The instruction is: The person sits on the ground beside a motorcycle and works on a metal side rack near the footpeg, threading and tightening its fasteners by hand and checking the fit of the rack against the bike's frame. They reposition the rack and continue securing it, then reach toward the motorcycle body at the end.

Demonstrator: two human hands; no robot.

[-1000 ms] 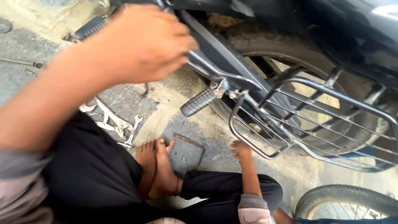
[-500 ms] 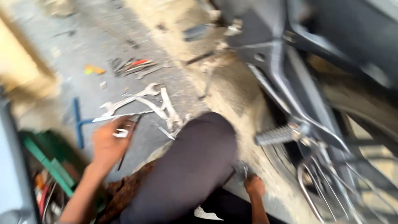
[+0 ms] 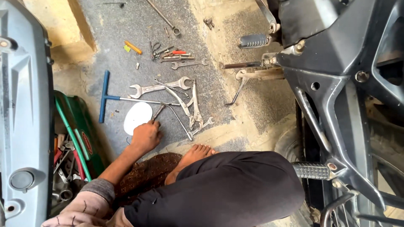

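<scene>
Down at the lower left of centre, the left hand [image 3: 146, 136] is clenched around the end of a thin metal tool [image 3: 158, 112], whose dark shaft points up and to the right from the fingers [image 3: 154, 133]. Just beside the knuckles, on the upper left, lies a white oval disc [image 3: 136, 116] on the grey mat [image 3: 126, 25]. Above it, a blue-handled T-wrench [image 3: 104, 96] stretches its steel shaft to the right toward a large open spanner [image 3: 159, 87], and a pair of pliers [image 3: 195, 107] lies among thinner tools close by. Further up sit a smaller spanner [image 3: 189, 64], some red-handled tools [image 3: 174, 54] and an orange stick [image 3: 133, 47]. A bare foot [image 3: 191, 156] rests near the hand, below the pliers, with a dark trouser leg [image 3: 219, 189] filling the bottom centre. A green toolbox [image 3: 80, 134] stands open at the left edge, beside a grey plastic panel [image 3: 23, 105]. A motorcycle frame [image 3: 332, 84] and its footpeg [image 3: 311, 171] fill the right side. The right hand is out of sight.
</scene>
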